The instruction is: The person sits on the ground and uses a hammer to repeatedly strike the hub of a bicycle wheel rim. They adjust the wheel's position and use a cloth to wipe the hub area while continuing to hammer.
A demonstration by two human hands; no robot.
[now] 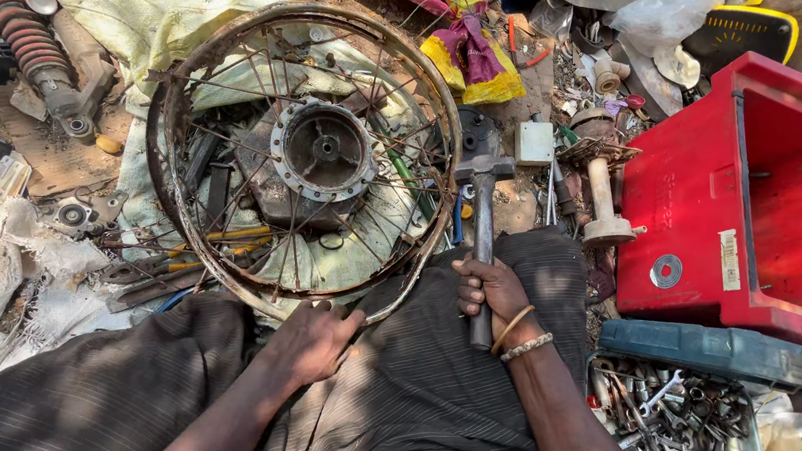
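A rusty spoked wheel rim (pixel 169 111) with a grey metal hub (pixel 323 151) stands tilted on the ground against my knees. My left hand (pixel 311 338) grips the rim's near edge at the bottom. My right hand (pixel 495 292) is closed around the handle of a steel hammer (pixel 481 216), whose head lies by the rim's right side. Two bangles sit on my right wrist.
A red plastic box (pixel 721 209) stands open at the right, a blue tray of wrenches and bolts (pixel 664 412) below it. Coil shock absorbers (pixel 39 55) lie far left. Pliers with yellow handles (pixel 203 250), cloth sacks and scrap metal crowd the ground.
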